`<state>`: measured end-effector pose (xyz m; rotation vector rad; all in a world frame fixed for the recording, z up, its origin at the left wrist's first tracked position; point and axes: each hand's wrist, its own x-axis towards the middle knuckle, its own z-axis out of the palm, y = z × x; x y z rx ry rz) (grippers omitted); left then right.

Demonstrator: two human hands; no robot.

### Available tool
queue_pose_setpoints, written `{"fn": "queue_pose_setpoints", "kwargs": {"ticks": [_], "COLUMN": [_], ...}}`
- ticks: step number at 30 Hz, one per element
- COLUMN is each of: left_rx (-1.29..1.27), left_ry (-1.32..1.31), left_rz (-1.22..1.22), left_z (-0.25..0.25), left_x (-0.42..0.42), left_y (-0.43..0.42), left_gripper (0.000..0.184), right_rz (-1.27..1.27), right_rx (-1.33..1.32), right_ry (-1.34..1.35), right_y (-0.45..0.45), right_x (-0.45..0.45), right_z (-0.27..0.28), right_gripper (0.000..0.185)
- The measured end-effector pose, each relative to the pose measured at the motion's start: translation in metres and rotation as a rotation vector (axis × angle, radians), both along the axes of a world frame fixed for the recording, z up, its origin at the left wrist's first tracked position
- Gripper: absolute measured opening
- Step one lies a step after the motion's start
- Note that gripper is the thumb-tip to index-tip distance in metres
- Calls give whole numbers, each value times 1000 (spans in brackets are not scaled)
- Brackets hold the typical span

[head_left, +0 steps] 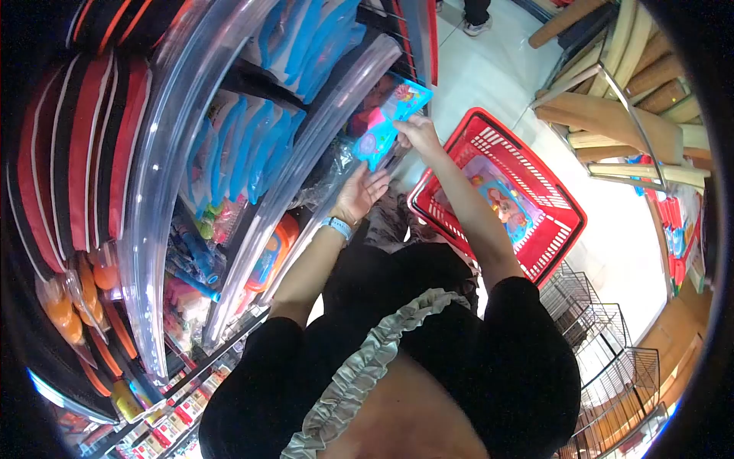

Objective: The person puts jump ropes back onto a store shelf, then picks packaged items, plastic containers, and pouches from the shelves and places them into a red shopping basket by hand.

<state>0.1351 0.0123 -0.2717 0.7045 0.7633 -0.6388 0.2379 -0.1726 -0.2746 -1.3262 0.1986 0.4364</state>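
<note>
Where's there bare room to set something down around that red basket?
White tiled floor lies bare above the red plastic basket in view, between clear-edged shelves and brown cylindrical rolls, and right of it, toward the dark wire racks. Crowded: those shelves, packed with blue plastic packages; the basket itself, holding a blue toy package.

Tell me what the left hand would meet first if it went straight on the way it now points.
The left hand would likely meet the blue package held in the right hand first, though depth is unclear, so it might pass underneath.
</note>
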Motion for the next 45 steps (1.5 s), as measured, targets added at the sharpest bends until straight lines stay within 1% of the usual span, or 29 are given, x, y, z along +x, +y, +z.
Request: {"fn": "queue_pose_setpoints", "kwargs": {"ticks": [3,5,7,10,11,13,14,17,18,21,22,23,25,26,27,29,30,32,33,34,35,36,37,38,39,41,43,44,45], "left_rx": [27,-121,-135,-124,-46,106,51,5,-13,36,64,91,143,261,294,372,360,342,336,347,347,346,344,348,361,377,352,332,313], "left_ry": [5,-96,-79,-54,-30,20,38,-18,-82,-151,-125,-105,-66,-93,-99,-108,-67,-95,-113,-51,-24,3,28,48,69,73,69,71,39], "left_rz": [73,87,83,43,16,-39,-39,-117,-187,-431,-495,-522,-578,-642,-634,-606,-540,-477,-436,-450,-385,-316,-249,-195,-185,-134,-66,-34,24], "left_z": [24,43,39,21,9,5,3,10,7,15,14,6,-15,-12,-13,-20,-23,-34,-36,-26,-27,-34,-43,-52,-45,-47,-38,-37,-32], "left_x": [8,8,5,-2,-7,-18,-25,-39,-43,-48,-50,-53,-61,-66,-71,-79,-81,-85,-86,-85,-87,-90,-94,-96,-98,-100,-99,-100,-101], "left_y": [-26,-45,-52,-65,-70,-88,-97,-125,-131,-156,-162,-166,-175,-179,-179,-167,-158,-135,-124,-114,-102,-89,-75,-63,-55,-37,-22,-10,-2], "left_gripper": [49,51,47,40,38,34,32,30,28,26,25,26,27,29,29,29,29,20,16,22,23,25,26,28,28,26,25,24,24], "right_rz": [23,44,63,5,-24,-85,-127,-239,-296,-454,-517,-452,-319,-176,-59,206,171,114,131,154,181,271,239,251,259,286,321,348,335], "right_rx": [26,-18,-39,-47,-42,-37,-43,-60,-78,62,15,-122,-396,-742,-1205,-1428,-1254,-908,-954,-993,-1025,-962,-1004,-906,-812,-764,-783,-818,-730], "right_ry": [-73,-96,-144,-62,-83,-124,-118,-90,22,-86,-68,-31,40,-13,-101,41,84,164,68,-37,-151,12,-115,-22,74,22,17,-210,-151], "right_y": [-34,-58,-87,-128,-141,-167,-180,-216,-230,-259,-259,-267,-293,-308,-304,-301,-299,-294,-293,-290,-284,-273,-263,-256,-251,-238,-221,-218,-208], "right_x": [-35,-63,-90,-130,-143,-168,-179,-212,-222,-250,-257,-262,-281,-294,-303,-313,-315,-318,-321,-324,-320,-308,-305,-299,-292,-274,-254,-247,-236], "right_z": [16,34,42,61,63,64,63,56,56,48,54,45,-2,-40,-32,-37,-43,-61,-77,-96,-106,-97,-100,-103,-108,-116,-101,-124,-110], "right_gripper": [18,16,17,14,14,13,13,10,11,13,16,17,18,18,25,31,32,35,36,37,39,39,38,37,37,30,26,23,23]}}
